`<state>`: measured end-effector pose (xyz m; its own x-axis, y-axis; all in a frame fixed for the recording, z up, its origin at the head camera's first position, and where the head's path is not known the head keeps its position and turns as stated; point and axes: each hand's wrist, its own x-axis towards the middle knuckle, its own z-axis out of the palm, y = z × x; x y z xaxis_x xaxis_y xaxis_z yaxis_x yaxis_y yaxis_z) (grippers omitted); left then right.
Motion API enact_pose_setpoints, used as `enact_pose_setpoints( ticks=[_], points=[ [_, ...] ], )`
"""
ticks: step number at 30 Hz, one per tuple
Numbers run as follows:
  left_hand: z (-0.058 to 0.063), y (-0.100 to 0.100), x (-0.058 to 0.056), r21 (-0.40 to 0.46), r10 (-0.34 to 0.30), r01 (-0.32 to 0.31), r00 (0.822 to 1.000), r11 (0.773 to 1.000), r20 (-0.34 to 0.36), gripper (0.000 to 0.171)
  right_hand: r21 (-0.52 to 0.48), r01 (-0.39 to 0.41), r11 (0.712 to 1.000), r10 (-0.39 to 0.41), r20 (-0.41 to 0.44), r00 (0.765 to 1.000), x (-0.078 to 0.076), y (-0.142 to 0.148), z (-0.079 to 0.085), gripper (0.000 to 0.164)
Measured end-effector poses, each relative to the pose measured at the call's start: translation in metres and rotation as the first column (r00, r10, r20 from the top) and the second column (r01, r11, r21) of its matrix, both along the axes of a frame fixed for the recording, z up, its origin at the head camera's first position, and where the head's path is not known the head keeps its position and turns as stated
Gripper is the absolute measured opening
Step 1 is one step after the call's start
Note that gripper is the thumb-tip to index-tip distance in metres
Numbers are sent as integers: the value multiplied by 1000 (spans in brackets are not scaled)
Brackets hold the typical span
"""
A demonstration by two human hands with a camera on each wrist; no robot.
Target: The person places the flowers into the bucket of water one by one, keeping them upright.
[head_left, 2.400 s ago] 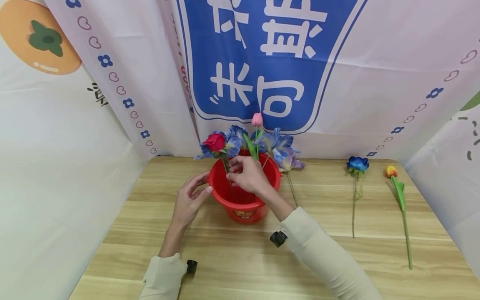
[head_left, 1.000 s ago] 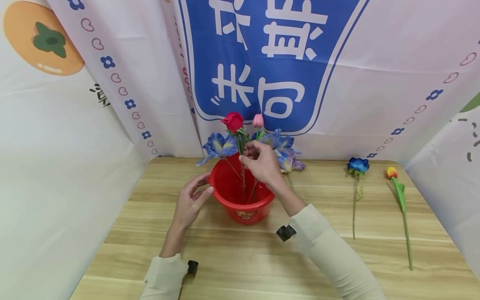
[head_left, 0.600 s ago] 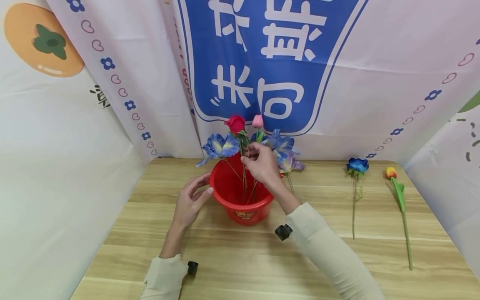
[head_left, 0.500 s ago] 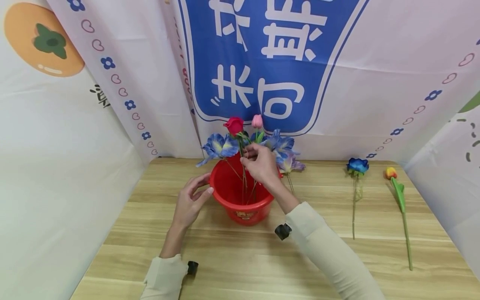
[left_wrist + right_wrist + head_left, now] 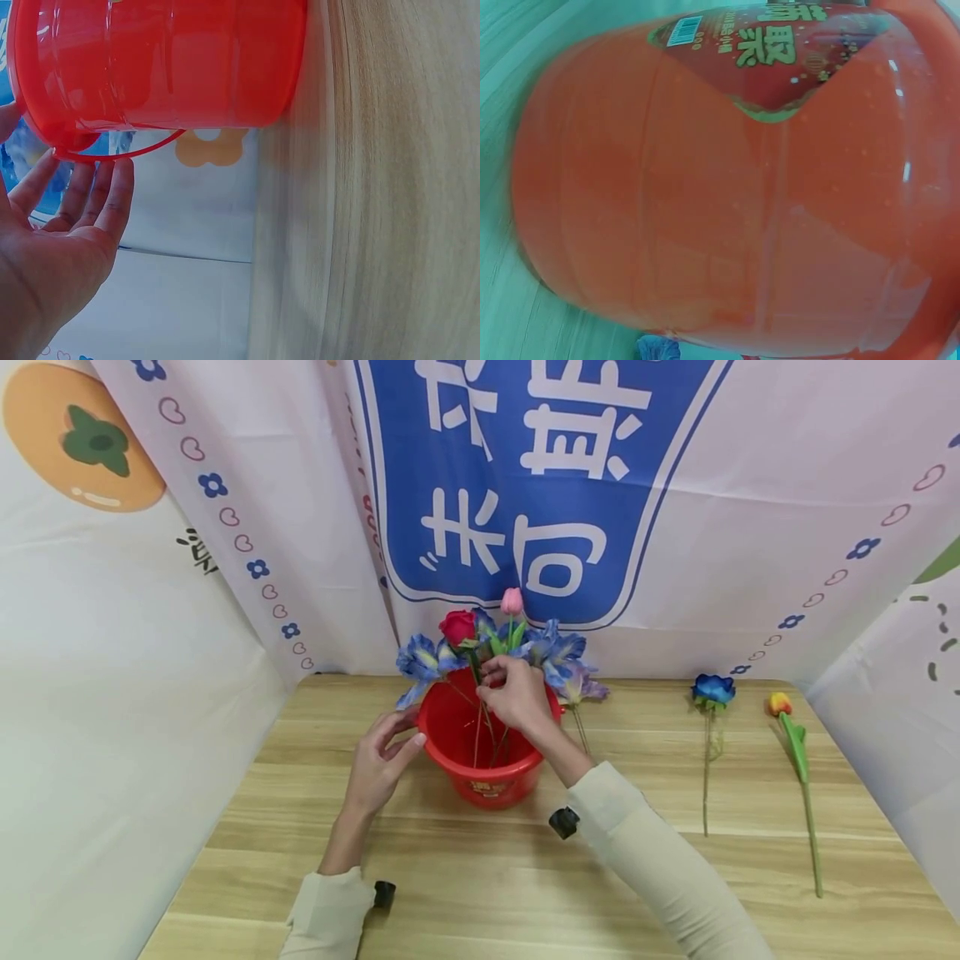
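Observation:
In the head view a red bucket [image 5: 450,752] stands on the table with artificial flowers in it. My right hand [image 5: 517,697] is over its mouth, thumb and fingers pinching the stem of a red rose [image 5: 458,627]; the stem runs down inside. The right wrist view shows only the bucket's labelled side [image 5: 705,195], without the hand. At the left rim, my left hand [image 5: 382,760] touches the bucket from outside. The left wrist view has this hand's fairly straight fingers [image 5: 112,199] against the rim and thin handle [image 5: 150,150].
Blue irises [image 5: 423,664] and a pink tulip [image 5: 512,602] rise from the bucket. A purple flower [image 5: 577,683] leans at its right. A blue rose [image 5: 713,690] and an orange-yellow tulip [image 5: 802,760] lie on the table [image 5: 450,885] at right. A printed cloth [image 5: 712,568] hangs behind.
My right hand first raised the red rose and carried it right from the bucket's left side; since then it has lowered it slightly leftward. The left blue iris has shifted. My left hand stays put.

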<state>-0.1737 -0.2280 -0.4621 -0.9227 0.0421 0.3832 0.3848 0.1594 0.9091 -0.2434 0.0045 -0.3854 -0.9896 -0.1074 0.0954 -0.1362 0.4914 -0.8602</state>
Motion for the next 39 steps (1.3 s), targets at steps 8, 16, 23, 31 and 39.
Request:
enact_pose_setpoints(
  ticks=[8,16,23,31,39],
  points=[
    [0,0,1,-20,0,0,1000,1000,5,42,-24,-24,999,25,48,999,11,11,9,31],
    [-1,2,1,-7,13,-13,1000,1000,1,42,-73,-67,995,70,47,996,23,18,14,34],
    [-4,5,4,50,59,-58,998,997,-8,37,-96,-85,992,88,29,996,31,27,16,35],
    [-5,8,8,101,61,-56,997,993,-40,38,-122,-86,989,84,-23,996,39,48,19,40],
    [-5,7,11,125,60,-51,996,991,-72,39,-193,-25,981,28,11,1000,50,79,26,40]
  ],
)
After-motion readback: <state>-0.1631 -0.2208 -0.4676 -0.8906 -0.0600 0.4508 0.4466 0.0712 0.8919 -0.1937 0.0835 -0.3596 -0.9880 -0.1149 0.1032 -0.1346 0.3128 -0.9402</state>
